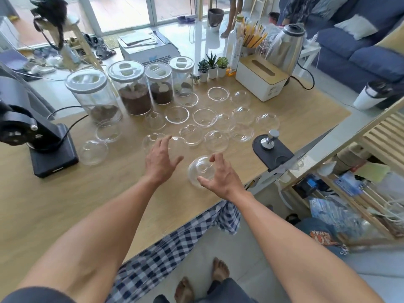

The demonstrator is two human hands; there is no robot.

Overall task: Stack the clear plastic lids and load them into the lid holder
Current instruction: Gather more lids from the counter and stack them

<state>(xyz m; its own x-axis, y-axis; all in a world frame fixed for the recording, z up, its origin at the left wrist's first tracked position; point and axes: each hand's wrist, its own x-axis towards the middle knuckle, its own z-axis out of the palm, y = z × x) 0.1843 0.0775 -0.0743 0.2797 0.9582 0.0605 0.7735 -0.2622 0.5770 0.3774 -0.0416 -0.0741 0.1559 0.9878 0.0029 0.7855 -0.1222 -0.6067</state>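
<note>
clear lid [200, 170] pinched in right hand [220, 174], left hand [161, 159] spread over loose lids [192, 134]; gathering step, next needs nesting onto another.

A wooden table [87, 204] is carrying clear lids [176, 114], four jars [131, 88], a white box [260, 79] and small plants [213, 64].

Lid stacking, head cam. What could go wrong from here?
1. The right hand pinches the domed lid near the table edge; a slip could send it to the floor.
2. The left hand hovers open over the loose lids; a sweep may scatter them.
3. No lid holder is identifiable, so loading may stall.
</note>
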